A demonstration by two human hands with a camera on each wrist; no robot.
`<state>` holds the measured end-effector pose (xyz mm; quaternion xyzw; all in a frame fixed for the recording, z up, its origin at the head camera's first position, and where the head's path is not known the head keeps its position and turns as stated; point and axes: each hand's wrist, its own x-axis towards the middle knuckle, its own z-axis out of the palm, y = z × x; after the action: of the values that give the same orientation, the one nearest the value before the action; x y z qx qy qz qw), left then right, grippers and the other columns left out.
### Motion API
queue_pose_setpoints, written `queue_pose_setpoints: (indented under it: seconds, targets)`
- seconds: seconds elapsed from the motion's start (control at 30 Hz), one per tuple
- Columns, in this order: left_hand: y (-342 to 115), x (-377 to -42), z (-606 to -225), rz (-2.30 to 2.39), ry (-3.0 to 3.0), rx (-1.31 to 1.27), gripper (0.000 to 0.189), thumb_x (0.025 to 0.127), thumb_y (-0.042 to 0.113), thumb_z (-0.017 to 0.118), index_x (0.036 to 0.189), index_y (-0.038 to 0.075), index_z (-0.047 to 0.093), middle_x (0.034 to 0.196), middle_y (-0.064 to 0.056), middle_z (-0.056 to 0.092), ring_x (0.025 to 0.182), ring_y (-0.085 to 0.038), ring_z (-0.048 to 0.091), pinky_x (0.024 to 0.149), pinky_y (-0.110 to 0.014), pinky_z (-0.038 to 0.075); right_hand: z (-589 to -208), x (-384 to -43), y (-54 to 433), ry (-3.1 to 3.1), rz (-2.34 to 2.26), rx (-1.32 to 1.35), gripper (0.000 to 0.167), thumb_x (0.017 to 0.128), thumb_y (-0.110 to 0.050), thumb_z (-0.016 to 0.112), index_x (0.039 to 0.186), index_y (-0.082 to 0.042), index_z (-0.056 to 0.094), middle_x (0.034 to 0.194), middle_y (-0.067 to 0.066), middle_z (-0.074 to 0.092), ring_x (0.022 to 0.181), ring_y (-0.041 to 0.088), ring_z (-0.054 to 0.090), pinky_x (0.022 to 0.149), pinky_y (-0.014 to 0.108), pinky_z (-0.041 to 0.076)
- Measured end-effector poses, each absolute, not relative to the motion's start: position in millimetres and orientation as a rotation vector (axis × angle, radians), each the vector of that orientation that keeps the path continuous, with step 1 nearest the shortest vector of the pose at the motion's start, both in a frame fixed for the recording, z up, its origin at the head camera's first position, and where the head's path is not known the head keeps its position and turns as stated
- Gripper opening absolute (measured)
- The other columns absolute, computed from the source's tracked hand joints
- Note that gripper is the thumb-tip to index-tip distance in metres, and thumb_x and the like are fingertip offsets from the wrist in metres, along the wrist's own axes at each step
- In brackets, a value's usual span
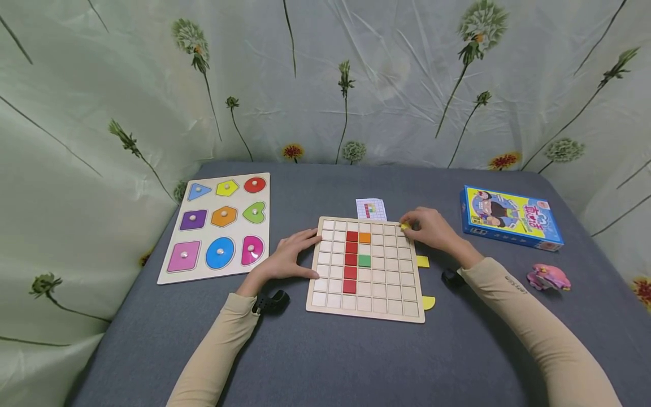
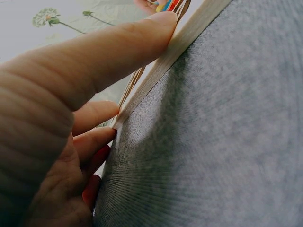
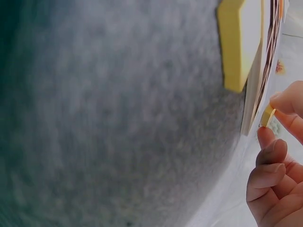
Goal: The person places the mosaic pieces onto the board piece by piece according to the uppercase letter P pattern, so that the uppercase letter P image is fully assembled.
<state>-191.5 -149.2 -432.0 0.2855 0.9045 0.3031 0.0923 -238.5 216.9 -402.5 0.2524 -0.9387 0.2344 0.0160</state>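
A wooden grid board point(image 1: 378, 274) lies on the grey cloth, with a column of several red squares point(image 1: 351, 259) in its cells. Right of that column sit an orange square point(image 1: 364, 238) and a green square point(image 1: 364, 260). My left hand point(image 1: 287, 257) touches the board's left edge with spread fingertips and thumb. At the far right corner, my right hand point(image 1: 432, 226) pinches a small yellow piece point(image 3: 267, 115) between thumb and fingertip. Beside the board's right edge lie a yellow block point(image 1: 423, 261) and a yellow rounded piece point(image 1: 429, 303).
Behind the board is a small printed grid card point(image 1: 362, 203). A knobbed shape puzzle point(image 1: 209, 219) lies at the left. To the right are a blue and yellow box point(image 1: 511, 217) and a pink toy point(image 1: 549, 278). A flowered curtain point(image 1: 315, 113) hangs along the back.
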Motion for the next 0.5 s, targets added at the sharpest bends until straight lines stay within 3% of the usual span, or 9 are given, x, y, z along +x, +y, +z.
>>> queue_pose_setpoints:
  seconds: [0.5]
  targets:
    - [-150, -192, -433, 0.911, 2.686, 0.847, 0.086, 0.072, 0.037, 0.077, 0.144, 0.012, 0.038, 0.154, -0.012, 0.029, 0.144, -0.031, 0.023, 0.104, -0.056, 0.021, -397, -232, 202, -2.960, 0.716, 0.823, 0.021, 0.083, -0.012, 0.065, 0.102, -0.005, 0.070, 0.089, 0.011, 0.064, 0.070, 0.015, 0.050, 0.060, 0.026, 0.038]
